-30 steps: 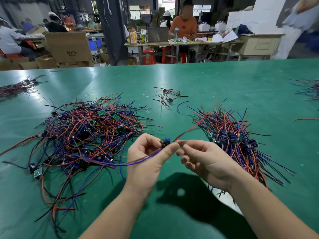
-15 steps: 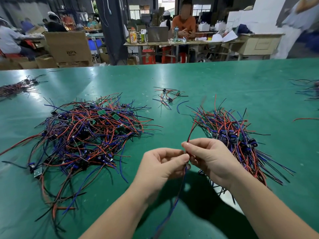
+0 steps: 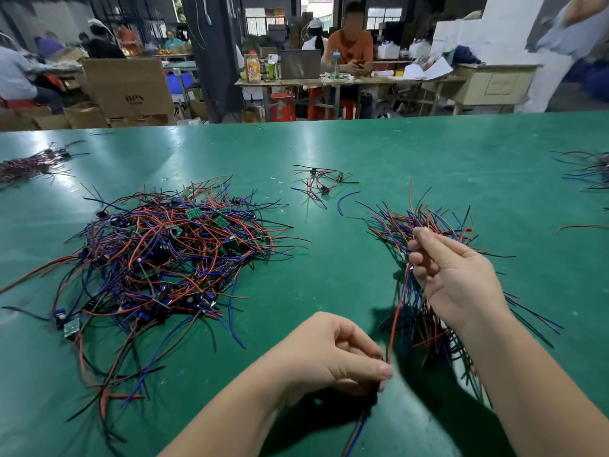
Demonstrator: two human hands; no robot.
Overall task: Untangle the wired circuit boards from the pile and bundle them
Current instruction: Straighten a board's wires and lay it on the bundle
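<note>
Stretching freed wires taut, right of tangled pile; fingers of left hand and right hand pinching opposite ends, no longer together; readying for bundle.

- I log the tangled pile on the table, left of centre.
- The sorted bundle lies to its right, well apart.
- The right hand is over the bundle; the left hand is nearer me, between pile and bundle.
- A wire strand runs hand to hand.
- A small cluster lies behind, between pile and bundle.
</note>
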